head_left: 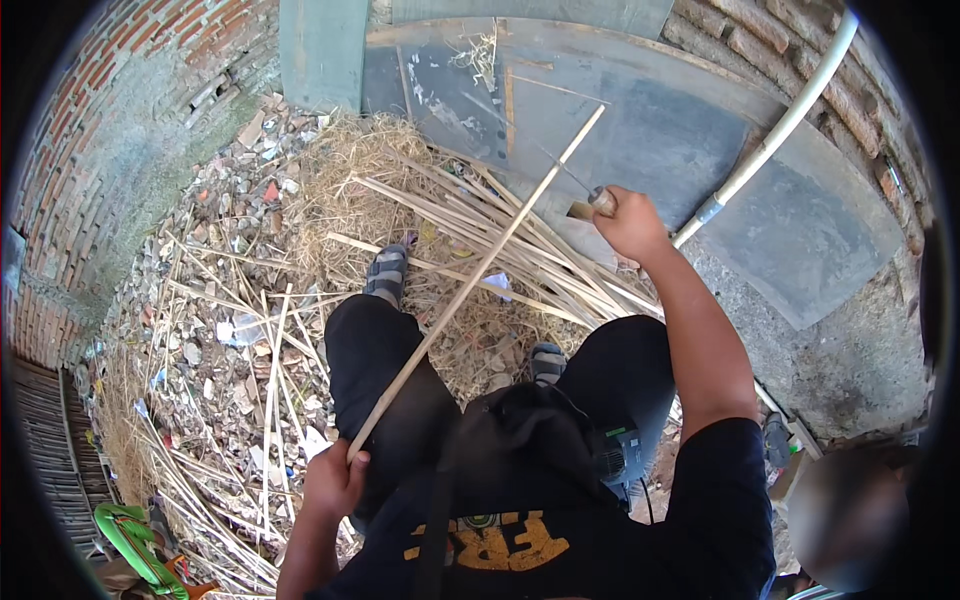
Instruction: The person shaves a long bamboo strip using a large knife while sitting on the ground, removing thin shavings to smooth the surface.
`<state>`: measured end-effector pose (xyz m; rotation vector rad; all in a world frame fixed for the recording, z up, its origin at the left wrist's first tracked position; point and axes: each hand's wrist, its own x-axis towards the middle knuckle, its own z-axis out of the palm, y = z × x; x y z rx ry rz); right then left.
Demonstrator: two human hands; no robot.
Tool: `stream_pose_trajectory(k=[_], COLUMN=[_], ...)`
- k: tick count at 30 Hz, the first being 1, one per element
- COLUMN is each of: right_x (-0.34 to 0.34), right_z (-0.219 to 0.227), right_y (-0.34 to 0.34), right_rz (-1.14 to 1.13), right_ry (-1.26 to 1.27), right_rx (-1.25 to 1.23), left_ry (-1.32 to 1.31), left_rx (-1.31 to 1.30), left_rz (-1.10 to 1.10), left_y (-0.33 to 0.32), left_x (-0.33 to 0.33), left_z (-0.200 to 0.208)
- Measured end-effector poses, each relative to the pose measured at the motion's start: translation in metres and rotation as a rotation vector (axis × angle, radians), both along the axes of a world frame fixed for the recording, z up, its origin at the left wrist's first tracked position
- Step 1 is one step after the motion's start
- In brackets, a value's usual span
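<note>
Pale tan wood forms the long stick [482, 269], which extends diagonally from the left hand [333, 483] at its near end to a free end ahead and to the right. Fingers of the left hand are closed around the near end, with the thumb pressed along it. Fingers of the right hand [632, 222] are wrapped around the rounded handle [604, 202] of a knife, whose thin blade [574, 177] points forward and to the left. Governing relation: the stick's long axis passes to the left of the right fist, and the blade crosses that axis obliquely near the free end. The right hand is the nearer one to the free end; the left hand is well apart from it. Contact between blade and stick cannot be confirmed from this view. Along its length, the stick passes above the left knee [372, 330] and a bundle of similar strips [540, 260].
</note>
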<state>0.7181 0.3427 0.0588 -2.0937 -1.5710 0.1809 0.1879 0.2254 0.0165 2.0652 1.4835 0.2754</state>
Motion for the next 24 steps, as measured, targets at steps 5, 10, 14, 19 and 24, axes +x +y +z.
stream_pose_trajectory(k=[5,10,14,19,24], right_x=[-0.039,-0.023,-0.015,-0.042,0.004], right_z=[0.011,-0.010,0.010,0.013,0.003], right_y=[-0.021,-0.021,-0.016,-0.021,-0.011], right_rz=[0.205,0.292,0.115,0.351,0.038], right_ry=[-0.116,-0.143,0.047,-0.302,0.098], right_rx=[-0.016,-0.109,-0.069,-0.082,-0.117], left_ry=[0.027,0.136,0.125,0.126,0.185], left_rx=[0.022,0.120,0.161,0.129,0.192], left_rz=[0.028,-0.001,0.020,0.032,0.043], left_y=[-0.004,-0.006,-0.010,-0.010,-0.012], left_x=[-0.004,0.007,0.008,0.005,0.011], left_z=[0.001,0.001,-0.001,-0.001,-0.003])
